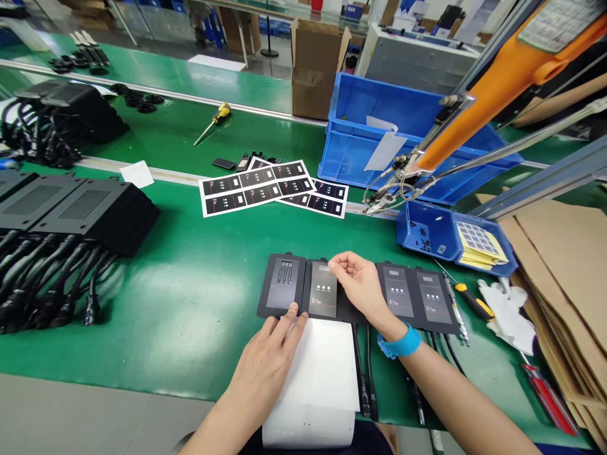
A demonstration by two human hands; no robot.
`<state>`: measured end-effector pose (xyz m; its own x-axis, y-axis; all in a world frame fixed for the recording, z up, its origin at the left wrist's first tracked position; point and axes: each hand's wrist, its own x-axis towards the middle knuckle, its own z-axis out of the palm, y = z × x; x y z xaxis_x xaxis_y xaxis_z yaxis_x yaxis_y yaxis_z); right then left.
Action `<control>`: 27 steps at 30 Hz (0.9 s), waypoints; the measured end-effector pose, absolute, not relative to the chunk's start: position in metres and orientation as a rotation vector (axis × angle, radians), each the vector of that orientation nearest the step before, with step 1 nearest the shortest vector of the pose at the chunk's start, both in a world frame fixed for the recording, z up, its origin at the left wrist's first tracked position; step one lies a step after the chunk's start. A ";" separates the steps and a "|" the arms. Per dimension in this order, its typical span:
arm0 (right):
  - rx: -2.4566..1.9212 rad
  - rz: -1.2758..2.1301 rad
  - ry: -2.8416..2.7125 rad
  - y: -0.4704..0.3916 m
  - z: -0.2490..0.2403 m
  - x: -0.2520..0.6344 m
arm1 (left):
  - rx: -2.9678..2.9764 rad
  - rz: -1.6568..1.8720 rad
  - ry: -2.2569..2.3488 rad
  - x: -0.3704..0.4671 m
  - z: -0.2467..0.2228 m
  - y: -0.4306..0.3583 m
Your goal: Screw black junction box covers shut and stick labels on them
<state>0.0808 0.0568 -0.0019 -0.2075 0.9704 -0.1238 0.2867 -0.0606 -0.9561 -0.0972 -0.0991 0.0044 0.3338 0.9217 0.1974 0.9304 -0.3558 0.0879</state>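
Several black boxes with cables stand in a row on the green bench. The leftmost box shows a digit display and slider marks in its recessed panel. On the second box lies a dark printed label with white dots and a red line. My right hand, a blue band at its wrist, pinches the label's upper right corner and partly hides the third box. My left hand has its fingers stretched out at the boxes' lower edge, over a white sheet that curls off the bench's front edge.
Printed label sheets and a yellow screwdriver lie farther back. Blue bins, an orange hanging tool and a parts tray stand right. Cabled units fill the left; cardboard is stacked at right.
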 end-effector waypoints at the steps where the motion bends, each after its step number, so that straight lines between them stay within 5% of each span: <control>1: -1.377 1.300 -1.546 0.057 -0.002 0.081 | -2.528 -0.333 -1.756 -0.097 0.005 -0.099; 27: -1.452 0.953 -2.022 0.059 0.006 0.081 | -2.520 -0.309 -1.752 -0.094 -0.001 -0.097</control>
